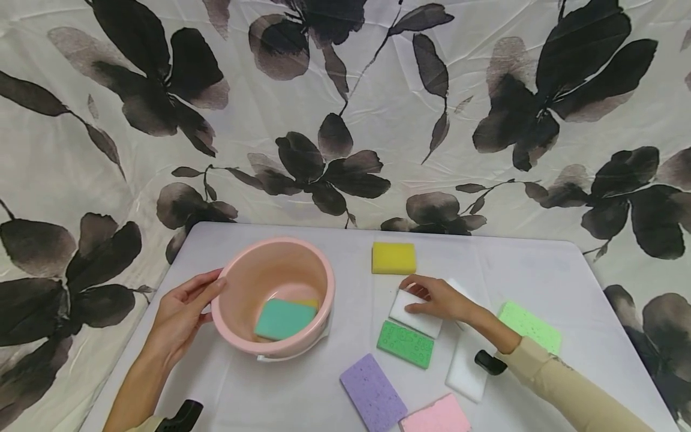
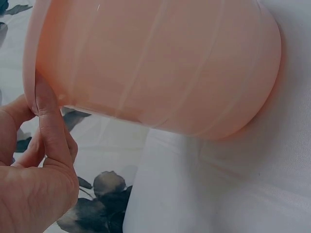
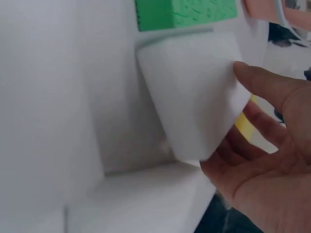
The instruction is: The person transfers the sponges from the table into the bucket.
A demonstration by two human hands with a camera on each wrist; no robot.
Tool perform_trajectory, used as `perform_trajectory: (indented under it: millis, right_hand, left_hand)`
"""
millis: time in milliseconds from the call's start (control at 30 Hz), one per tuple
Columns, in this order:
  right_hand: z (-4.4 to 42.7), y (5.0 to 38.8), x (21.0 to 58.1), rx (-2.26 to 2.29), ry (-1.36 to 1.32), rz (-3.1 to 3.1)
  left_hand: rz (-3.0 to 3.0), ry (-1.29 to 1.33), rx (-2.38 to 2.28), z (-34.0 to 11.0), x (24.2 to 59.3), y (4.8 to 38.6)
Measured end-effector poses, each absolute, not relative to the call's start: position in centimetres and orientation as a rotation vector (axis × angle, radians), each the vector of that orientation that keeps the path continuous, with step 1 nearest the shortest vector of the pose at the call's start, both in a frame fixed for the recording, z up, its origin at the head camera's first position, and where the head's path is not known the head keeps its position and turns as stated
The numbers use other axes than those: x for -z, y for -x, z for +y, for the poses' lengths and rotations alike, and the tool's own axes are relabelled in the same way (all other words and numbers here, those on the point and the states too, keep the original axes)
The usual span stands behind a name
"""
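Observation:
My left hand pinches the rim of a pink bucket at its left side, thumb and fingers on either side of the lip in the left wrist view. The bucket stands on the table, tilted somewhat, its white handle hanging down on the near side. In it lie a teal sponge and a yellow one, mostly covered. To the right, my right hand grips a white sponge by its end. In the right wrist view the thumb lies on top and the fingers curl beneath.
Around the right hand lie a yellow sponge, a green sponge, a light green sponge and another white sponge, partly under the right forearm. Nearer are a purple sponge and a pink sponge. A floral cloth hangs behind the table.

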State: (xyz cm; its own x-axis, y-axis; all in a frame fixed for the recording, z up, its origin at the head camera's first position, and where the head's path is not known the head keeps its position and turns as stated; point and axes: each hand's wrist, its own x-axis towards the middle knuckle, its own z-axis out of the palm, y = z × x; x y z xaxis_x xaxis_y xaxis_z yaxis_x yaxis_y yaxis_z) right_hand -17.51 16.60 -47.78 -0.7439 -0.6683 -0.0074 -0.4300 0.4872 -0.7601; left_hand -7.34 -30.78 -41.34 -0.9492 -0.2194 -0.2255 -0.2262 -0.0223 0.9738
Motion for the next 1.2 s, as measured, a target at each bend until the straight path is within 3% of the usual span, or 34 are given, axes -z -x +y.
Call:
perform_trajectory:
  millis: [333, 667, 1200]
  right_hand:
    - [17.3, 18.5, 45.2, 0.949, 0.991, 2.388]
    - [17.4, 18.9, 43.0, 1.056, 0.956, 2.414]
    - [16.8, 19.5, 39.0, 1.229, 0.667, 2.305]
  left_hand:
    - [2.194, 0.525, -2.176, -30.8, 41.2, 7.4]
    - [2.19, 0.496, -2.19, -30.8, 41.4, 7.4]
    - [2.195, 0.503, -2.182, -30.7, 41.2, 7.4]
